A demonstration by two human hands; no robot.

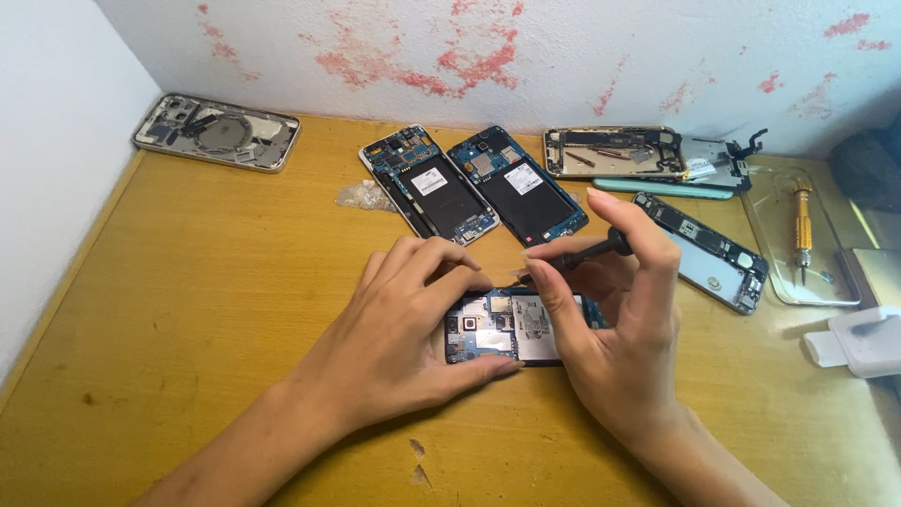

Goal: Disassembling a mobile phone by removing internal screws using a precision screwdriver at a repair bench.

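an opened phone [502, 329] lies flat on the wooden table [206, 282] at the centre of the frame, back cover off, blue circuit board and a pale label showing. its long axis runs left to right across the picture; the end with the small camera lens points toward frame left, and the right end is hidden behind the right hand.

the left hand [413, 319] is spread moderately wide over the phone's left end, fingers curled on the upper edge and thumb pressed along the lower edge, pinning it to the table.

the right hand [610, 329] is closed in a narrow pinch on a black screwdriver [587, 252], thumb and fingertips around its shaft. the tool slopes from upper right down to lower left, its tip end hidden by the fingers above the phone's upper edge.

along the upper part of the frame lie other stripped phones [469, 183], side by side and well apart from the hands. at the right edge a yellow-handled screwdriver [801, 225] rests on a clear tray [826, 286].
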